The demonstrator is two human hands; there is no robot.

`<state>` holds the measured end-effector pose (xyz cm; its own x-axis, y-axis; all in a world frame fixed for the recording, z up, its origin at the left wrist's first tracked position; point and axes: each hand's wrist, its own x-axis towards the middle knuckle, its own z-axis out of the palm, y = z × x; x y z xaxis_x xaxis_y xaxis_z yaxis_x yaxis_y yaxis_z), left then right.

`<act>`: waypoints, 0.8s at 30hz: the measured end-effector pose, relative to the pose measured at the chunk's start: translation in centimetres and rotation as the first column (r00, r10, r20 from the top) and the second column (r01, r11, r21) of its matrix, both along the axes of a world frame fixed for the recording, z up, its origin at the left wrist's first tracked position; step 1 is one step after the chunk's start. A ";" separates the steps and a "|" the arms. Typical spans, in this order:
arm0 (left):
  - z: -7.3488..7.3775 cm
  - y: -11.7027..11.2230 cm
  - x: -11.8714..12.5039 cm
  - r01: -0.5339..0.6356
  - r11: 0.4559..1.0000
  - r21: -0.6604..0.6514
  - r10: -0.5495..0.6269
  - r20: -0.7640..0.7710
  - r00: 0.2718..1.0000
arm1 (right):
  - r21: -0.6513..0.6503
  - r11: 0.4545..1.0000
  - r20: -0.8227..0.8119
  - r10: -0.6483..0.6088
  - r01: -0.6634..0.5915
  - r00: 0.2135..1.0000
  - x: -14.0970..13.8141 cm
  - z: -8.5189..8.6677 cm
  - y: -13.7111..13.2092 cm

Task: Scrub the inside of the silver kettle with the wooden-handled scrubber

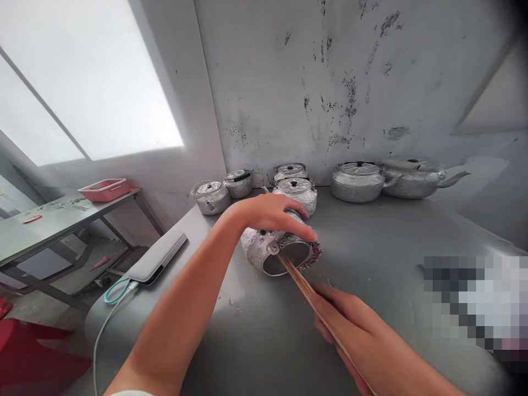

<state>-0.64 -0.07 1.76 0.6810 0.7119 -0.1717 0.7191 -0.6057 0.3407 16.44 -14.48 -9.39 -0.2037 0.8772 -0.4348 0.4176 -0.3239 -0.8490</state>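
Table (371, 258), left hand (269, 214) clasps kettle (256, 251), right hand (350, 322) stick (297, 279)

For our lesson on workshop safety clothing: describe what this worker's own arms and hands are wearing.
The left hand and right hand are ungloved, with no ring, watch or bracelet showing. The left forearm and right forearm are unsleeved. Only a pale sleeve edge shows at the bottom of the picture, at the left arm's upper end.

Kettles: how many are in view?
7 kettles: six along the wall, one kettle on its side under the left hand. More may be hidden.
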 end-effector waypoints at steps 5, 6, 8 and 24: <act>-0.1 -0.7 0.4 0.011 1.000 0.025 -0.011 -0.004 1.000 | -0.049 0.999 0.016 0.005 -0.005 1.000 0.4 -0.4 -0.5; -0.1 -0.8 0.5 0.005 0.999 0.035 -0.005 -0.007 1.000 | -0.045 0.999 0.021 -0.008 0.009 1.000 0.5 -0.5 -0.5; -0.1 -1.1 0.7 -0.006 0.999 0.049 0.007 -0.017 1.000 | -0.015 1.000 0.017 -0.016 0.016 1.000 0.7 -0.3 -0.4; -0.3 -1.3 0.8 0.012 0.997 0.080 -0.009 -0.037 0.999 | 0.089 0.994 0.281 0.031 -0.058 0.959 1.1 0.3 0.3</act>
